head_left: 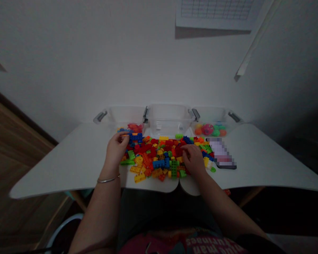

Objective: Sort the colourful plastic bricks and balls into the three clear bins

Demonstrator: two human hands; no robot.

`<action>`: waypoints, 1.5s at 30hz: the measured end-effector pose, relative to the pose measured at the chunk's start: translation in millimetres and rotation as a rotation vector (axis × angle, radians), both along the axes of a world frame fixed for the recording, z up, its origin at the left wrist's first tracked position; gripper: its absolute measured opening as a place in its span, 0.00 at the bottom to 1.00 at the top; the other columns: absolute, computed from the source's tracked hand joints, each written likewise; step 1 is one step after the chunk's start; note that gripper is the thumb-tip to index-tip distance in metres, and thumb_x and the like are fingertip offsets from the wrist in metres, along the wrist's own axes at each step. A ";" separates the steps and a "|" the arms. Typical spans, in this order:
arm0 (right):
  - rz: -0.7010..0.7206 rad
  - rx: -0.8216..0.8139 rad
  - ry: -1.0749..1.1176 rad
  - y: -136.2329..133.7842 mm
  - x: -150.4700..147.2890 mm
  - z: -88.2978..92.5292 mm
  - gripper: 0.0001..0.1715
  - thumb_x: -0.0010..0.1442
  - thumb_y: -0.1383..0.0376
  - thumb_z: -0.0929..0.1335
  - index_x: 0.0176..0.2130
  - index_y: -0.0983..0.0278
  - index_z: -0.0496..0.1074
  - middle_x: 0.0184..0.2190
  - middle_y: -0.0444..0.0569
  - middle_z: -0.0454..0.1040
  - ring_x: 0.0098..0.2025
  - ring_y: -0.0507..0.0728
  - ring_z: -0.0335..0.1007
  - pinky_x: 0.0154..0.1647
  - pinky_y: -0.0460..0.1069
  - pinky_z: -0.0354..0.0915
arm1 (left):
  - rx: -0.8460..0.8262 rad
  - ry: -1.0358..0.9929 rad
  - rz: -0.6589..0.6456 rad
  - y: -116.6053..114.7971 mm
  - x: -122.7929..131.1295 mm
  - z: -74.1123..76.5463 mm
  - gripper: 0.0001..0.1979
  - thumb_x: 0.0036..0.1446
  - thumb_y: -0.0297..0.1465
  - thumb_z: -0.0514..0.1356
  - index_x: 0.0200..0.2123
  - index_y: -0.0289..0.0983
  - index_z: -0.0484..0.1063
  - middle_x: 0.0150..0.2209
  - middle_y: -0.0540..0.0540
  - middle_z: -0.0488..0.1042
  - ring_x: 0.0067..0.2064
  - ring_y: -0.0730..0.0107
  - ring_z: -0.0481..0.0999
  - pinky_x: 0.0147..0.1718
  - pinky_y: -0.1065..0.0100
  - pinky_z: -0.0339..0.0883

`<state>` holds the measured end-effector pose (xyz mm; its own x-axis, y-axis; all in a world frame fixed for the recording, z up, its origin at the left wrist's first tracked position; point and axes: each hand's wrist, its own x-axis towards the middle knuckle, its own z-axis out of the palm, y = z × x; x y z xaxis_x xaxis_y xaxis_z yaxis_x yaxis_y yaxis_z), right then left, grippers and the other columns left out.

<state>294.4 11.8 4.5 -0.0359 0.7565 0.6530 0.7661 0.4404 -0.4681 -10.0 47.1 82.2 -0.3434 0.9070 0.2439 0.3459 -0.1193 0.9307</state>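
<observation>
Toy bricks (159,163), mixed cols., heaped on worktop (76,158) just in front of mid. clear bin (169,114). Pinching blue pc. (136,137) w/ L hand (116,148), front-left of bin; touching bricks w/ R hand (195,159), front-right of bin, can't tell if gripping any.

We're dim overall: flat grey light on the wall (148,63), near-black at lower right. Paper (216,18) at top right throws a shadow underneath, so we read light from above. Toy bricks (159,164) mid-frame look slightly soft. We get wide-angle stretch toward both sides; phone (222,153) screen's pixelated.
</observation>
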 end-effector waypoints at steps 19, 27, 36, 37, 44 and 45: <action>0.008 0.005 0.006 -0.2 0.3 3.5 0.12 0.61 0.69 0.62 0.39 0.60 0.73 0.39 0.52 0.77 0.46 0.62 0.70 0.52 0.59 0.64 | 0.048 -0.876 0.029 50.6 12.9 36.4 0.04 0.63 0.31 0.58 0.34 0.39 0.66 0.31 0.52 0.75 0.35 0.79 0.79 0.36 0.79 0.72; 0.017 0.002 0.017 -0.9 -0.3 4.4 0.12 0.61 0.69 0.62 0.40 0.61 0.74 0.39 0.52 0.77 0.45 0.62 0.70 0.51 0.59 0.64 | 0.017 -0.918 -0.044 50.1 13.6 35.0 0.05 0.58 0.26 0.58 0.38 0.39 0.69 0.44 0.45 0.77 0.47 0.74 0.79 0.44 0.76 0.74; 0.006 0.017 0.002 -0.5 -0.3 3.7 0.11 0.62 0.69 0.62 0.39 0.61 0.73 0.39 0.52 0.77 0.45 0.62 0.70 0.51 0.59 0.64 | 0.068 -0.886 -0.104 36.3 13.9 37.2 0.07 0.51 0.25 0.60 0.36 0.38 0.71 0.37 0.46 0.77 0.41 0.73 0.78 0.42 0.73 0.75; 0.004 0.016 0.003 -0.6 -0.4 3.5 0.11 0.62 0.69 0.62 0.39 0.61 0.73 0.39 0.53 0.77 0.45 0.62 0.70 0.51 0.59 0.64 | 0.090 -0.832 -0.124 31.2 15.1 38.4 0.07 0.50 0.26 0.61 0.36 0.38 0.71 0.37 0.47 0.77 0.39 0.73 0.78 0.42 0.72 0.75; 0.006 0.002 0.005 -0.9 -0.3 2.5 0.11 0.62 0.68 0.62 0.39 0.61 0.73 0.39 0.52 0.77 0.45 0.62 0.69 0.52 0.59 0.64 | 0.012 0.199 -0.303 -3.4 16.2 29.0 0.10 0.51 0.36 0.62 0.37 0.39 0.76 0.36 0.45 0.78 0.37 0.64 0.76 0.40 0.64 0.71; 0.006 0.001 0.005 -0.9 -0.1 2.3 0.11 0.62 0.68 0.62 0.39 0.61 0.73 0.39 0.53 0.77 0.45 0.62 0.69 0.52 0.59 0.64 | -0.015 0.391 -0.331 -5.7 15.5 24.3 0.08 0.52 0.35 0.62 0.35 0.40 0.76 0.35 0.45 0.79 0.37 0.62 0.76 0.41 0.63 0.70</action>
<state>294.2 10.9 6.8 -0.0373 0.7559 0.6536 0.7613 0.4452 -0.4714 5.5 41.4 106.5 0.0770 0.9561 0.2829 0.6142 -0.2690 0.7419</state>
